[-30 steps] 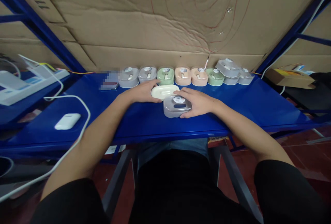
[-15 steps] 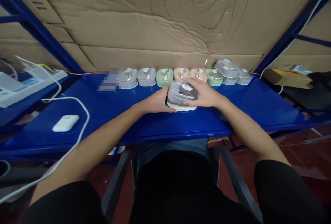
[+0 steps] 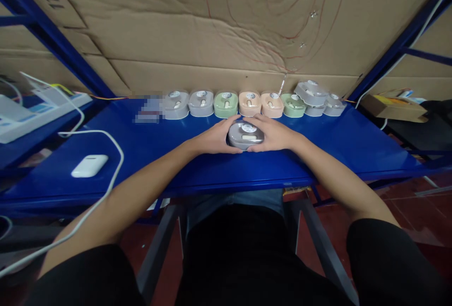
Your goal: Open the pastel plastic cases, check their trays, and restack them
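Observation:
A grey rounded container [image 3: 246, 136] with a shiny translucent lid and a round label rests on the blue table [image 3: 226, 169]. My left hand [image 3: 219, 137] is wrapped round its left side, thumb low at the front edge. On the right side my right hand [image 3: 271, 133] grips it, fingers over the back and thumb at the front. Behind them stands a row of similar containers: grey ones [image 3: 201, 103] at the left, a green one [image 3: 226, 104], an orange one [image 3: 250, 103] and more to the right.
At the right end of the row one grey container [image 3: 310, 93] sits stacked on others. A white case [image 3: 89, 165] and a white cable [image 3: 118, 146] lie at the left. An open cardboard box [image 3: 393, 108] is at the right, a power strip [image 3: 45, 113] at far left.
The grey upper part, tilted above a pale base before, now sits level and the pale base no longer shows. My right hand has moved slightly left with it.

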`<state>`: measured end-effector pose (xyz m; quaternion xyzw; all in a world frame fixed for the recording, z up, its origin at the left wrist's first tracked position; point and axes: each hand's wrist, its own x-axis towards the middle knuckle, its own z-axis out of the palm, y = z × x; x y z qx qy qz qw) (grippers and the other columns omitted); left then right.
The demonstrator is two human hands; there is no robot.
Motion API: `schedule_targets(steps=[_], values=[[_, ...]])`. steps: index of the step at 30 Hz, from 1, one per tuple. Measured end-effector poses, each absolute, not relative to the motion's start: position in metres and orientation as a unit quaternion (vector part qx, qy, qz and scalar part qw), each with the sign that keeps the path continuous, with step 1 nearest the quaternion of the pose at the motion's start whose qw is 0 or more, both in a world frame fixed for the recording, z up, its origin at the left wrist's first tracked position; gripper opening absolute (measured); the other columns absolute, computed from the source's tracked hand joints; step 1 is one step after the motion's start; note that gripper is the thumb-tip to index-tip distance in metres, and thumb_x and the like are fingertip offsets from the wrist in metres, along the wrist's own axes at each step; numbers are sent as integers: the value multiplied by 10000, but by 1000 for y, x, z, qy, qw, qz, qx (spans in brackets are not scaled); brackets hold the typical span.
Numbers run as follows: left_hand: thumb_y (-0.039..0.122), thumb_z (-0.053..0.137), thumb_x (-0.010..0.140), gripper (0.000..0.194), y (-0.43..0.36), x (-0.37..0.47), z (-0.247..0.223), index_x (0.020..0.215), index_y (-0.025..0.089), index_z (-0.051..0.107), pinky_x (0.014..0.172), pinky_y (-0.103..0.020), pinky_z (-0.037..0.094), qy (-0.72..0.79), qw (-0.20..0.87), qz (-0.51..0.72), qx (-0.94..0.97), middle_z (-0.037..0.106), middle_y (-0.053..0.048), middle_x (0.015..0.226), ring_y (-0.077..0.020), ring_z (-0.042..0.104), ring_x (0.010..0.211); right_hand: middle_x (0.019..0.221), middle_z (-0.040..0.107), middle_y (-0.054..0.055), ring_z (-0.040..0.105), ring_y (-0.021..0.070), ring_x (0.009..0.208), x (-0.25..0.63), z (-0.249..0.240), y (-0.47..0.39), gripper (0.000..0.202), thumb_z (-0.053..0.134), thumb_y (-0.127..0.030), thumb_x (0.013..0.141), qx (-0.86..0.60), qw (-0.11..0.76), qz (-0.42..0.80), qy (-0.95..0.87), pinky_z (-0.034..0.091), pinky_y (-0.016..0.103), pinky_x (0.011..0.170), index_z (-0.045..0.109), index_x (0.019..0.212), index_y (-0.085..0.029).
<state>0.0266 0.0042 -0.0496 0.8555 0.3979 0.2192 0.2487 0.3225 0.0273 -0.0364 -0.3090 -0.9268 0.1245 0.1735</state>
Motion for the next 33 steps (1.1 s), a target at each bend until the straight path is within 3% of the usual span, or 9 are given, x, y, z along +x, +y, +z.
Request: schedule_targets(steps=[8, 13, 18, 23, 26, 30, 33], values=[[698, 967, 786, 1101, 5, 27, -48, 1697, 236, 554, 1314, -640, 548, 384, 274, 270, 839, 684, -219, 1704, -472, 677, 1561, 1721, 642, 182, 662, 488, 1533, 322, -29, 23, 1158, 948, -783, 843, -288, 169, 140, -932, 569, 677, 1276, 524, 1816, -319], [631, 997, 739, 1141, 1, 29, -47, 1695, 234, 516, 1293, -625, 566, 379, 304, 279, 829, 697, -232, 1669, -465, 701, 1531, 1753, 623, 170, 677, 480, 1528, 322, -27, 20, 1199, 974, -775, 816, -300, 155, 151, -929, 584, 668, 1273, 507, 1824, -327], [602, 972, 754, 1170, 3, 27, -44, 1740, 248, 451, 1309, -639, 541, 376, 303, 271, 833, 707, -236, 1653, -455, 693, 1548, 1839, 557, 154, 589, 496, 1638, 332, -26, 26, 1301, 1042, -691, 754, -304, 135, 157, -930, 571, 693, 1291, 443, 1858, -353], [607, 968, 760, 1216, 11, 16, -41, 1779, 254, 406, 1332, -635, 513, 374, 307, 274, 831, 704, -234, 1654, -433, 692, 1544, 1753, 643, 219, 646, 491, 1579, 334, -20, 29, 1190, 1021, -596, 769, -305, 158, 162, -925, 550, 698, 1302, 539, 1791, -224], [630, 894, 866, 1040, 18, 5, -37, 1726, 230, 468, 1302, -601, 549, 362, 304, 306, 826, 733, -226, 1590, -392, 737, 1466, 1727, 674, 206, 668, 475, 1555, 334, -16, 28, 1120, 1001, -564, 767, -294, 176, 151, -927, 533, 694, 1312, 586, 1753, -230], [600, 776, 984, 656, 34, -16, -32, 1508, 239, 618, 1239, -576, 594, 402, 159, 429, 793, 790, -174, 1452, -358, 769, 1352, 1700, 703, 184, 671, 493, 1549, 347, -9, 34, 1090, 1000, -613, 749, -294, 230, 117, -920, 504, 719, 1328, 631, 1711, -256], [535, 801, 958, 549, 46, -37, -29, 1404, 242, 673, 1274, -596, 551, 493, -7, 440, 751, 779, -161, 1438, -395, 723, 1383, 1699, 694, 188, 660, 513, 1544, 364, -5, 48, 1120, 982, -701, 749, -339, 294, 70, -891, 495, 735, 1329, 614, 1712, -263]])
